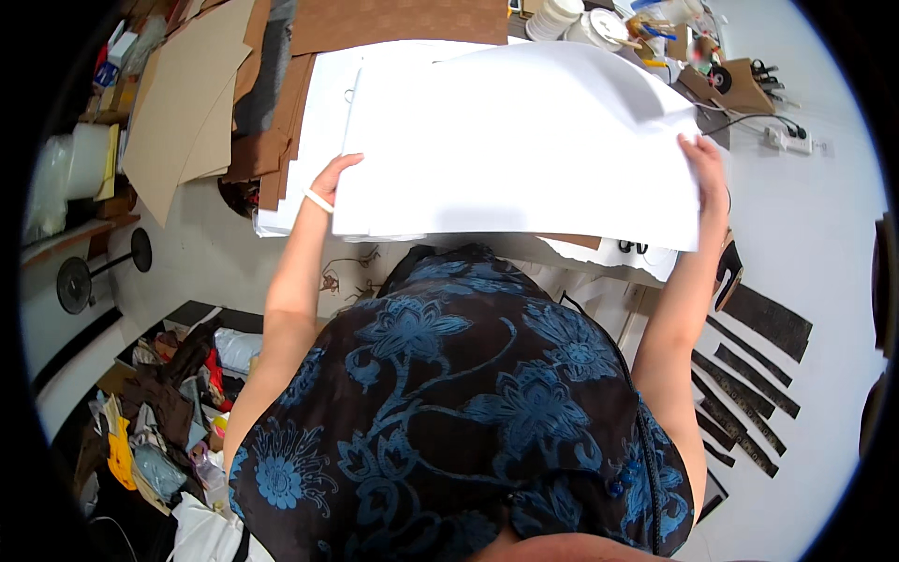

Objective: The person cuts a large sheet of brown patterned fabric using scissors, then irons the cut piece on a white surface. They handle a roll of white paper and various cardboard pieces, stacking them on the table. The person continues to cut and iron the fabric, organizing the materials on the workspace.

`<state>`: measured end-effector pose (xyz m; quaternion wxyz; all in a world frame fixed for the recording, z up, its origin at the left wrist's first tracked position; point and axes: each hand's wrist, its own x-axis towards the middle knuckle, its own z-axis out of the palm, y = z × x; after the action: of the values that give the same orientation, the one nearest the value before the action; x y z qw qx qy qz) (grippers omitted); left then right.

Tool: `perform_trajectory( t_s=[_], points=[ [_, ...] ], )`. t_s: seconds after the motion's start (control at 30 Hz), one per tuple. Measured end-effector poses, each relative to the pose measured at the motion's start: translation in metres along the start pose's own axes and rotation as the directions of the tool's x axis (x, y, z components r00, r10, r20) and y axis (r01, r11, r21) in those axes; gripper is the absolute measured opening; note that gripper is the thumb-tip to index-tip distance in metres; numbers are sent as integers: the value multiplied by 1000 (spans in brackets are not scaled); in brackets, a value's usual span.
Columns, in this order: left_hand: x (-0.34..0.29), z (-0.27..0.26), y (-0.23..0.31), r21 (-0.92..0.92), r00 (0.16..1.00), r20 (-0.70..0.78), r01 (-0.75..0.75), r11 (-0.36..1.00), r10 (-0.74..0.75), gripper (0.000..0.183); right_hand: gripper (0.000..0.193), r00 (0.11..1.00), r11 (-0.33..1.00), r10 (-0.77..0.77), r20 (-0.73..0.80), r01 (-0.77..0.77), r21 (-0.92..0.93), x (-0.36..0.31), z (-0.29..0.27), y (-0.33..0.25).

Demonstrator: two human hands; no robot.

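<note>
A large white paper sheet (515, 140) spans the space between my hands, its far right part bowed upward. My left hand (334, 180), with a white band at the wrist, grips its left edge, thumb on top and the other fingers mostly hidden. At the right edge, my right hand (707, 170) is closed on the same sheet. More white paper (323, 103) lies beneath and to the left on the table. Below the sheet's near right edge, the black handles of what look like scissors (633, 247) peek out.
Brown sheets (398, 23) lie at the table's far side, and tan card pieces (192, 94) rise at the far left. White tubs (599, 28) and tools crowd the far right corner. Dark strips (744, 403) lie at the right; a scrap pile (169, 403) fills the lower left.
</note>
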<state>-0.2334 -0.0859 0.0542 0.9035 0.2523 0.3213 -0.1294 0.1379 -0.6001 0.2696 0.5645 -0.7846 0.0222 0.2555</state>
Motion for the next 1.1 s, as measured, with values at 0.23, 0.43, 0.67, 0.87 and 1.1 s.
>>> perform_trajectory(
  t_s=[0.23, 0.43, 0.67, 0.87, 1.1],
  points=[
    [11, -2, 52, 655, 861, -355, -48, 754, 364, 75, 34, 987, 893, 43, -153, -106, -437, 53, 57, 197],
    [35, -46, 52, 803, 733, -454, 88, 590, 507, 96, 42, 911, 871, -161, -381, -51, -489, 66, 97, 230],
    [36, -2, 50, 860, 699, -436, 138, 491, 568, 71, 35, 762, 747, 14, -647, -438, -500, 65, 69, 259],
    [52, -1, 61, 886, 680, -461, 320, 336, 569, 81, 31, 760, 831, -312, -570, -72, -552, 62, 33, 249],
    [39, -3, 54, 881, 674, -463, 276, 385, 575, 67, 34, 386, 737, -639, -665, 58, -674, -66, -62, 35]
  ],
)
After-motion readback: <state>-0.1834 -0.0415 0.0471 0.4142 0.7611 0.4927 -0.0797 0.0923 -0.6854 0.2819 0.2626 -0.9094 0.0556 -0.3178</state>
